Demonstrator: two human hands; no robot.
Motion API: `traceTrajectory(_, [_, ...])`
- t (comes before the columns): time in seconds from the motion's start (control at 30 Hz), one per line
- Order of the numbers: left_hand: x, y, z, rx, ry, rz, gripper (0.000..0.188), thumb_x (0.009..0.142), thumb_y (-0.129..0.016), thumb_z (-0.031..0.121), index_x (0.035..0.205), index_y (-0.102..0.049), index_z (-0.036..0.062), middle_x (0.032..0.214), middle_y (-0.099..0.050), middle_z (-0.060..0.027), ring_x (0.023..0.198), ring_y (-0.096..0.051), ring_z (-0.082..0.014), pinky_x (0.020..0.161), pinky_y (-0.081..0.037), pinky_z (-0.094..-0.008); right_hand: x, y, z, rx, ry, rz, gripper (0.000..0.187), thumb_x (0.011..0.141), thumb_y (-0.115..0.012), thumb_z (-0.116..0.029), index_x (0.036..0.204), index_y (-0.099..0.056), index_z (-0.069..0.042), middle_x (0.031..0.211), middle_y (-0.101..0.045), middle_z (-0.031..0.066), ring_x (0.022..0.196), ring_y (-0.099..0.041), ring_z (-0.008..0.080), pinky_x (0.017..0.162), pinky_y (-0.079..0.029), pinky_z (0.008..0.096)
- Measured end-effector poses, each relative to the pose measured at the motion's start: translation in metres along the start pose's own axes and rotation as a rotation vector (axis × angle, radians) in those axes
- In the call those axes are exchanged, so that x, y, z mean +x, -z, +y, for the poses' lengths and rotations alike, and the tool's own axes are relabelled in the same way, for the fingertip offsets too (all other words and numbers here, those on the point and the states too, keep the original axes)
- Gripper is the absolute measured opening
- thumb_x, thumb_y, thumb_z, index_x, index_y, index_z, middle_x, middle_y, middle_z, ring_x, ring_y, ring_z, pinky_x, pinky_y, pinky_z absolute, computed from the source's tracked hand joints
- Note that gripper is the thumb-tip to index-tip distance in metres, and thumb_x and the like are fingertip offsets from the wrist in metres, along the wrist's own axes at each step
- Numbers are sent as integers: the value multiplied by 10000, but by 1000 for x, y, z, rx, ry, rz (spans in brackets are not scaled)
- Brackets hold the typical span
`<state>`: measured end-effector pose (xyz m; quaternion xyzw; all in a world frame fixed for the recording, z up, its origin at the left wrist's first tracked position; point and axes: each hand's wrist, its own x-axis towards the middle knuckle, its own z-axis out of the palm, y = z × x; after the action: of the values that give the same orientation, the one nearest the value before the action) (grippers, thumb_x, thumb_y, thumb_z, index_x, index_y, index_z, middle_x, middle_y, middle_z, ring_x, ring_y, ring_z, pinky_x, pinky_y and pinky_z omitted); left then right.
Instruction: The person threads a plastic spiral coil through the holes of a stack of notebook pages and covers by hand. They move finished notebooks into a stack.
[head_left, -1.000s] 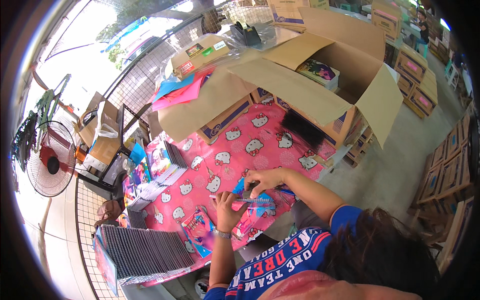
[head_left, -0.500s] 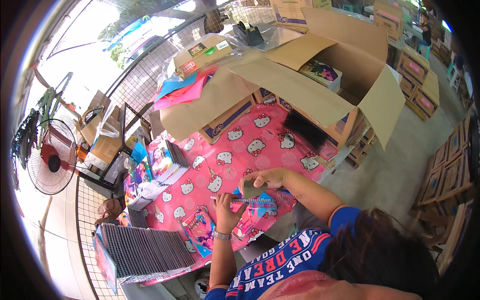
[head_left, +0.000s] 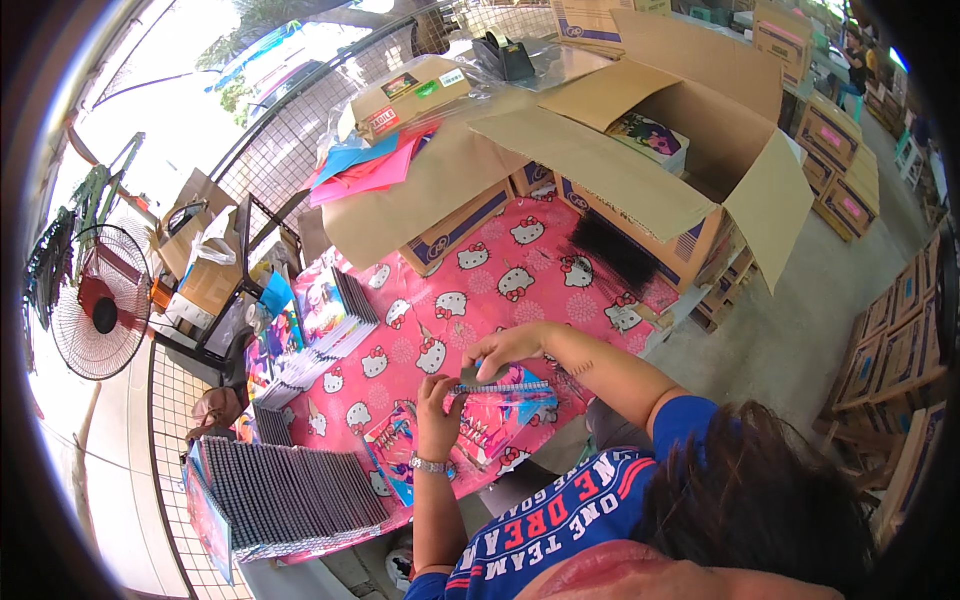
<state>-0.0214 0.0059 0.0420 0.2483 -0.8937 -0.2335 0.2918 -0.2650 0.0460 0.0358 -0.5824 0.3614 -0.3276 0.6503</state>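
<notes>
A colourful notebook (head_left: 525, 398) with a row of spiral binding along its far edge lies at the table's near side. My left hand (head_left: 437, 405), wearing a metal watch, pinches the left end of that bound edge. Just beyond, my right hand (head_left: 505, 350) grips a small flat grey-green piece (head_left: 470, 376) against the binding; its fingers hide most of the piece, whose kind I cannot make out. Another bright cover (head_left: 397, 455) lies left of the notebook, partly behind my left wrist.
Stacked spiral notebooks (head_left: 290, 490) stand at the near left, with more notebooks (head_left: 335, 320) behind them. Black wire-like strands (head_left: 612, 255) lie by a large open carton (head_left: 610, 170) on the pink patterned tablecloth (head_left: 480, 285). A fan (head_left: 100, 305) stands at the left.
My right hand has moved left along the binding with the flat piece, now lower and mostly covered by the fingers. My left hand has shifted slightly left and still pinches the notebook's end.
</notes>
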Motion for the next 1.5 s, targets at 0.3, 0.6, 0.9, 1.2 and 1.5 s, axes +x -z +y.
traceTrajectory(0.3, [0, -2, -20, -110, 186, -9, 331, 685, -842, 65, 965, -669, 35, 948, -620, -54, 805, -638, -185, 650, -502, -288, 11, 3, 13, -175, -13, 80, 560, 807, -745, -448, 1182, -624, -51, 1106, -615, 36, 1047, -565, 155, 925, -432, 290])
traceTrajectory(0.6, [-5, -7, -21, -272, 178, -10, 268, 704, -831, 16, 908, -659, 6, 858, -627, -54, 716, -622, -142, 623, -507, -269, 8, -3, 6, 422, 146, -175, 506, 817, -745, -446, 1122, -670, -49, 1113, -649, 64, 1066, -588, 162, 908, -456, 299])
traceTrajectory(0.9, [-13, -17, -27, -631, 399, 147, 147, 868, -655, -47, 1014, -645, -42, 976, -675, -54, 800, -657, -111, 646, -544, -245, -32, 62, 86, -843, -419, 921, 653, 830, -692, -547, 1298, -598, -102, 1388, -516, 187, 1244, -508, 345, 1047, -402, 426])
traceTrajectory(1.2, [-35, -20, -45, -251, 521, 309, 186, 992, -578, 160, 1024, -624, -18, 776, -575, -12, 697, -592, -73, 569, -513, -245, -132, -88, 136, -1305, -425, 932, 697, 907, -578, -490, 1458, -407, -98, 1490, -383, 200, 1362, -348, 436, 1117, -258, 588])
traceTrajectory(1.5, [-20, -31, -27, -477, 476, 333, 188, 967, -628, 166, 1065, -638, 5, 669, -544, 6, 629, -515, -38, 524, -446, -214, -125, -85, 106, -893, 49, 1141, 543, 863, -673, -295, 1345, -539, -82, 1203, -552, 130, 1133, -494, 339, 986, -359, 477])
